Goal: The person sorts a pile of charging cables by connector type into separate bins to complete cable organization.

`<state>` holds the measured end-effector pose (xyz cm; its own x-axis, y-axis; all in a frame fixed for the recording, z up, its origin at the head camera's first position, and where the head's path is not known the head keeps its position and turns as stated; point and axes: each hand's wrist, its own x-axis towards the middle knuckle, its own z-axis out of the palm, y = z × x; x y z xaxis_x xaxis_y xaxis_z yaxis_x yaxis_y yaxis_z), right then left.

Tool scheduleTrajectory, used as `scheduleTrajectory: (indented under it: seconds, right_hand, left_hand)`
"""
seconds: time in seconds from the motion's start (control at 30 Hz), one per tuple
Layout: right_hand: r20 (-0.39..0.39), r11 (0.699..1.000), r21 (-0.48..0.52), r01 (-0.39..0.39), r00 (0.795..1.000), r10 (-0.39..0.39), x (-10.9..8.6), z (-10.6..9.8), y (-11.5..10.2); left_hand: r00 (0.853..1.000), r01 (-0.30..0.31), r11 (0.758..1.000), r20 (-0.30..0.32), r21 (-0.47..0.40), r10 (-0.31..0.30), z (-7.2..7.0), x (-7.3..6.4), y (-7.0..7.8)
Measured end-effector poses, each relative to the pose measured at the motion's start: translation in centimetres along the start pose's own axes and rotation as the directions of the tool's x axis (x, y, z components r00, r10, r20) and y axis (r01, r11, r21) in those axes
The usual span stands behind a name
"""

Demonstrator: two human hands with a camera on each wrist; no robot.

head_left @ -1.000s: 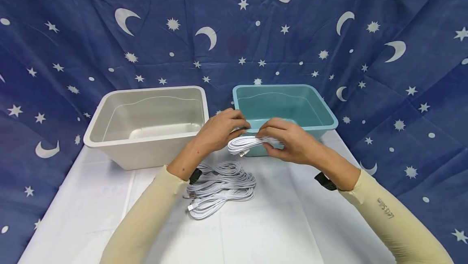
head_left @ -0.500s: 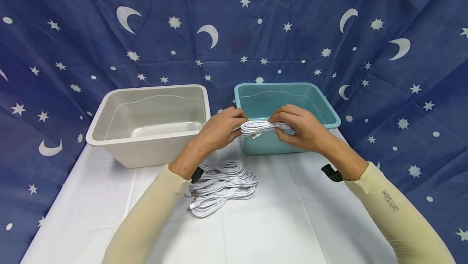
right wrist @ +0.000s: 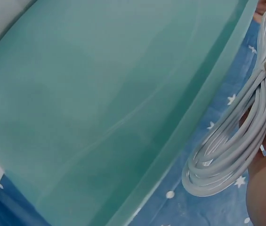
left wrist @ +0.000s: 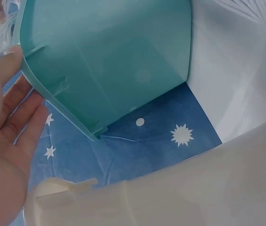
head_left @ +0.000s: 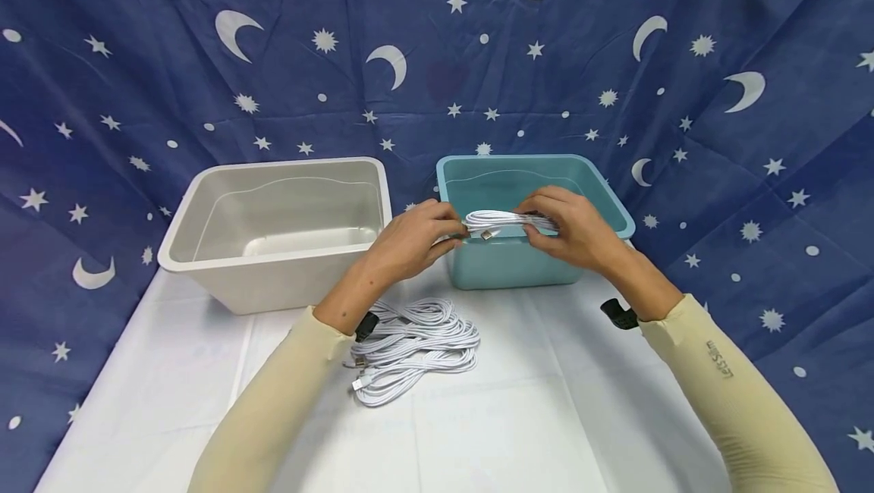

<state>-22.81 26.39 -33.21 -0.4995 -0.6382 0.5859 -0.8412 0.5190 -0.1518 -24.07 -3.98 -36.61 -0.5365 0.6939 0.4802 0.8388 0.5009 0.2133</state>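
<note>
In the head view, a coiled white USB cable (head_left: 501,218) hangs over the near rim of the teal bin (head_left: 515,262). My right hand (head_left: 570,224) grips its right end between thumb and fingers; the metal plug dangles below the loops. The right wrist view shows the bundled cable (right wrist: 236,136) beside the bin's rim. My left hand (head_left: 419,239) holds the bin's left front rim, with the thumb at the rim's edge and the other fingers along it in the left wrist view. More coiled white cables (head_left: 419,349) lie piled on the table below my left wrist.
A light grey bin (head_left: 273,277) stands to the left, its inside visible with nothing in it. A white cloth (head_left: 505,417) covers the table. Behind hangs a blue curtain (head_left: 437,45) with moons and stars.
My right hand has carried the cable up and away from me, from in front of the teal bin to over its near rim. The left hand has stayed nearly still.
</note>
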Motion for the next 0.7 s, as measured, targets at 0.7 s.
scheduleTrajectory:
  seconds: [0.7]
  right_hand:
    - [-0.043, 0.999, 0.054, -0.003, 0.999, 0.005, -0.88, 0.78, 0.3]
  left_hand:
    - [1.0, 0.023, 1.0, 0.021, 0.001, -0.023, -0.09, -0.11, 0.2]
